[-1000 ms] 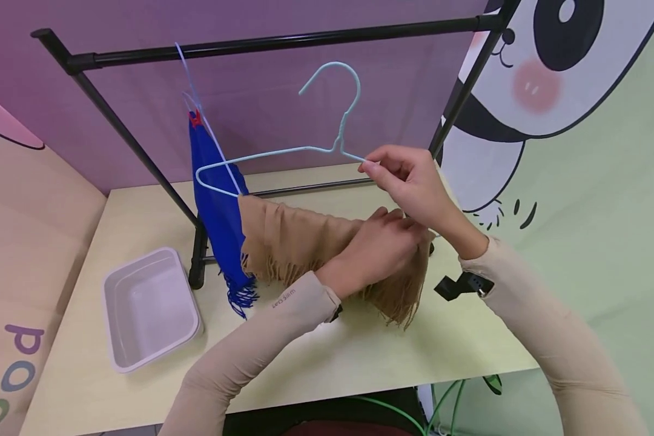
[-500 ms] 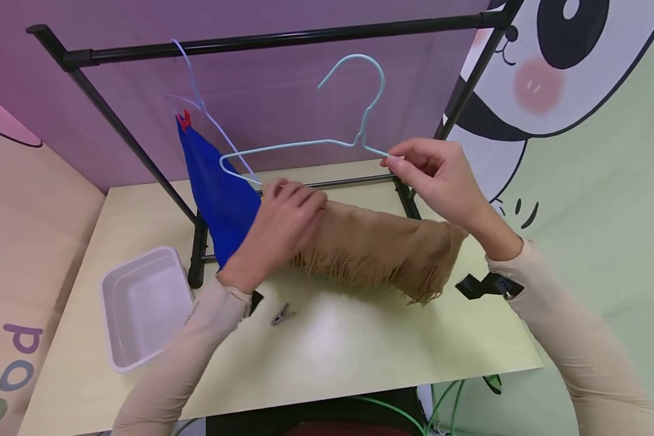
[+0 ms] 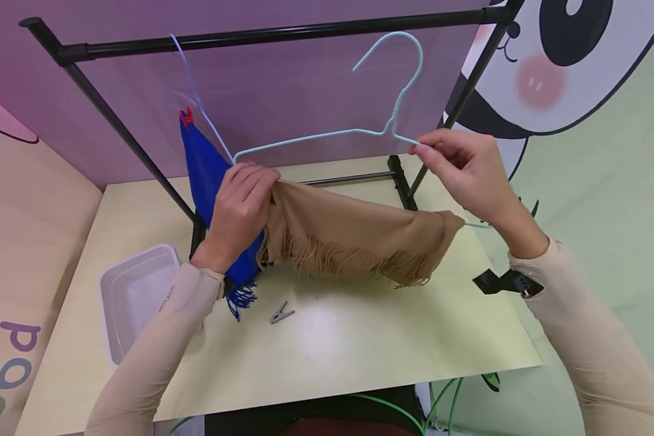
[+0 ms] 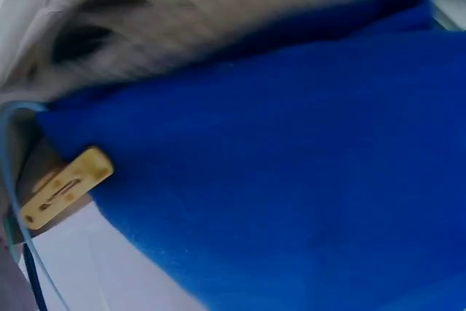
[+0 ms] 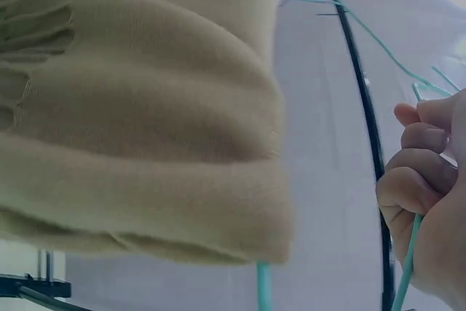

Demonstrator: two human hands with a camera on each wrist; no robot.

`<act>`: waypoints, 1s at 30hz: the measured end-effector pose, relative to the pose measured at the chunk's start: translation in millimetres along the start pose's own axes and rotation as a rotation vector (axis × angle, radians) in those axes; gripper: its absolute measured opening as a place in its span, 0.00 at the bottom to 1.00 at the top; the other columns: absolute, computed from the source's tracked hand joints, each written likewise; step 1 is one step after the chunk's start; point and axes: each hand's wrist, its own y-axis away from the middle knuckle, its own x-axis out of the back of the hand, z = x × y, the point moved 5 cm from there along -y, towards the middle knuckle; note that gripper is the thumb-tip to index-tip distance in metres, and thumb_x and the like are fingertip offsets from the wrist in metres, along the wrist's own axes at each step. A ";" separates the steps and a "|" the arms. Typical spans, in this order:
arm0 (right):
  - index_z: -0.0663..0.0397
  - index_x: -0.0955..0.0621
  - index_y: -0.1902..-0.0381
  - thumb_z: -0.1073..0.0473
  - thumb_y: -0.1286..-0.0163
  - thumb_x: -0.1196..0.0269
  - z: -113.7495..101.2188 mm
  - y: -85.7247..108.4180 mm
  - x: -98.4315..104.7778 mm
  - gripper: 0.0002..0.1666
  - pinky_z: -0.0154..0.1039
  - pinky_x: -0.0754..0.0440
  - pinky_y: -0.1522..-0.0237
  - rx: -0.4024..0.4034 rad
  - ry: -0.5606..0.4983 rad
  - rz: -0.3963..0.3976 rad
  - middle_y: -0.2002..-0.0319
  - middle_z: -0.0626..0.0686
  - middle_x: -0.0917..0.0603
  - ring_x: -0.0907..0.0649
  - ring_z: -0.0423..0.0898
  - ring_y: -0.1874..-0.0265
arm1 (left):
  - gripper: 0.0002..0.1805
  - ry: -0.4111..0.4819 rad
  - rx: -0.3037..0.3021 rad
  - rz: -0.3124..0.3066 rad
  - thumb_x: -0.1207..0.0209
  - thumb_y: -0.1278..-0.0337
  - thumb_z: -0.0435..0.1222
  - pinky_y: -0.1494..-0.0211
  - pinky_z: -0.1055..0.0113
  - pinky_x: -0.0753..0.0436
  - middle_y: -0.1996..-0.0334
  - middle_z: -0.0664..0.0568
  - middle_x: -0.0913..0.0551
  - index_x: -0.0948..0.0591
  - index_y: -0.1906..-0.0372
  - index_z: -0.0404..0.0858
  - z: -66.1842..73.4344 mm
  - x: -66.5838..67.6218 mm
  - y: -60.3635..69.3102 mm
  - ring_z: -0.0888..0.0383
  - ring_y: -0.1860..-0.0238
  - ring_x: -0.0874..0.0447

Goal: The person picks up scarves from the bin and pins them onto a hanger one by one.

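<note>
A light-blue wire hanger (image 3: 327, 134) is held up in front of the rack, its hook free of the bar. My right hand (image 3: 471, 172) pinches its right shoulder wire in the head view; in the right wrist view the curled fingers (image 5: 415, 180) have wire running through them. Over the hanger's lower bar drapes a tan fringed scarf (image 3: 349, 218), also large in the right wrist view. Its upper left end is gripped by my left hand (image 3: 242, 209), whose fingertips curl over the top edge. Behind that hand, a blue scarf (image 4: 291, 158) fills the left wrist view.
A lilac hanger (image 3: 209, 124) carries the blue scarf, clipped with a red clothespin (image 3: 186, 117), on the black rack (image 3: 283, 39). A yellow clothespin (image 4: 69, 189) grips the blue cloth. One grey clothespin (image 3: 281, 313) lies on the table (image 3: 360, 339); a lilac basin (image 3: 109, 303) stands left.
My left hand has gone from the scarf's right part to its left end, and the tan scarf has shifted right. The hanger moved right and up. The grey clothespin came into sight.
</note>
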 end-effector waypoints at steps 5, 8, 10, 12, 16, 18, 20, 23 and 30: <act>0.63 0.12 0.61 0.72 0.33 0.37 -4.4 3.3 -0.1 0.08 0.30 0.40 0.83 0.046 0.030 -0.003 0.80 0.44 0.21 0.35 0.36 0.87 | 0.13 -0.015 0.033 -0.170 0.44 0.31 0.30 0.32 0.51 0.30 0.51 0.40 0.16 0.17 0.48 0.30 -5.5 4.2 4.4 0.45 0.46 0.21; 0.62 0.12 0.63 0.74 0.35 0.37 -6.4 5.0 -1.5 0.08 0.30 0.41 0.83 0.090 0.036 0.006 0.83 0.45 0.25 0.36 0.34 0.87 | 0.13 0.032 0.068 -0.243 0.43 0.33 0.30 0.32 0.52 0.31 0.49 0.42 0.16 0.17 0.47 0.31 -5.3 8.7 6.1 0.46 0.44 0.22; 0.63 0.12 0.65 0.75 0.36 0.37 -6.9 5.6 -1.2 0.08 0.29 0.41 0.83 0.108 0.035 0.025 0.84 0.44 0.26 0.36 0.33 0.87 | 0.13 0.071 0.085 -0.243 0.41 0.34 0.29 0.32 0.52 0.31 0.49 0.42 0.16 0.17 0.48 0.31 -4.1 14.9 3.9 0.46 0.43 0.22; 0.65 0.13 0.66 0.75 0.37 0.37 -7.5 6.0 0.2 0.07 0.28 0.41 0.84 0.119 0.028 0.042 0.85 0.43 0.26 0.36 0.33 0.87 | 0.13 0.104 0.097 -0.215 0.41 0.36 0.27 0.33 0.54 0.29 0.49 0.42 0.16 0.17 0.48 0.30 -2.9 22.7 0.1 0.46 0.44 0.21; 0.67 0.14 0.71 0.74 0.39 0.37 -12.0 6.2 4.6 0.05 0.27 0.42 0.83 0.123 0.001 0.072 0.87 0.44 0.30 0.37 0.34 0.87 | 0.13 0.147 0.128 -0.107 0.39 0.38 0.26 0.39 0.56 0.23 0.50 0.40 0.18 0.19 0.49 0.29 -2.5 40.1 -12.5 0.46 0.46 0.21; 0.68 0.15 0.73 0.74 0.39 0.37 -15.6 5.8 7.4 0.05 0.27 0.43 0.83 0.121 -0.010 0.086 0.87 0.44 0.31 0.37 0.34 0.87 | 0.15 0.156 0.150 -0.098 0.39 0.36 0.29 0.39 0.56 0.24 0.47 0.39 0.20 0.21 0.45 0.29 -3.2 45.2 -20.7 0.46 0.44 0.24; 0.68 0.16 0.75 0.73 0.40 0.37 -18.8 5.9 12.0 0.05 0.26 0.43 0.83 0.125 -0.007 0.103 0.88 0.44 0.31 0.37 0.34 0.87 | 0.20 0.183 0.186 -0.151 0.40 0.33 0.34 0.35 0.56 0.27 0.42 0.41 0.23 0.23 0.40 0.31 -2.8 43.6 -30.0 0.47 0.39 0.27; 0.69 0.17 0.78 0.72 0.41 0.37 -19.7 6.1 20.4 0.07 0.25 0.41 0.82 0.137 0.013 0.142 0.87 0.42 0.28 0.36 0.32 0.87 | 0.23 0.266 0.233 -0.310 0.44 0.28 0.41 0.36 0.58 0.26 0.41 0.44 0.23 0.27 0.35 0.34 2.7 31.1 -43.1 0.52 0.39 0.26; 0.69 0.17 0.79 0.66 0.41 0.35 -5.5 13.2 32.1 0.10 0.23 0.35 0.79 0.138 0.061 0.250 0.84 0.37 0.23 0.31 0.30 0.85 | 0.12 0.506 0.302 -0.407 0.46 0.26 0.42 0.74 0.65 0.34 0.80 0.53 0.31 0.23 0.66 0.40 17.0 5.1 -63.9 0.58 0.79 0.35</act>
